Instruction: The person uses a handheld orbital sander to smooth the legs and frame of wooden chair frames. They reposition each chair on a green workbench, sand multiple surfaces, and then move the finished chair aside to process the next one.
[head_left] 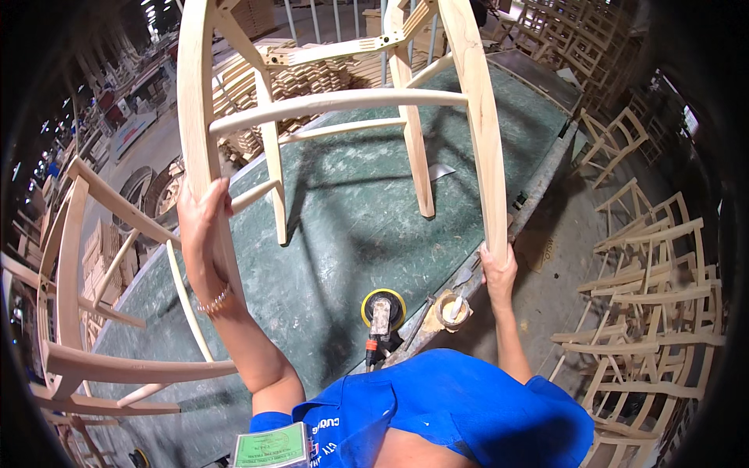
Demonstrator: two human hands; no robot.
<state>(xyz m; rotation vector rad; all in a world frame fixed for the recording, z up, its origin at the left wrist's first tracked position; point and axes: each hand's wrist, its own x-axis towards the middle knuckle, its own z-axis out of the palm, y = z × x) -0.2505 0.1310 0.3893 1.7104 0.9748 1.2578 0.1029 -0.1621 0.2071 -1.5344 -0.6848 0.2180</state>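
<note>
A pale unfinished wooden chair frame (343,101) stands on the green workbench (351,226), two of its legs resting on the top. My left hand (201,226) grips the frame's left leg partway down. At the lower end of the right leg, by the bench's right edge, my right hand (498,269) holds on. A bracelet circles my left wrist.
A yellow-padded orbital sander (382,310) lies at the bench's near edge beside a small tub with a brush (452,309). Another chair frame (86,312) stands at the left. Several stacked chair frames (647,312) crowd the floor to the right; wooden parts are piled behind.
</note>
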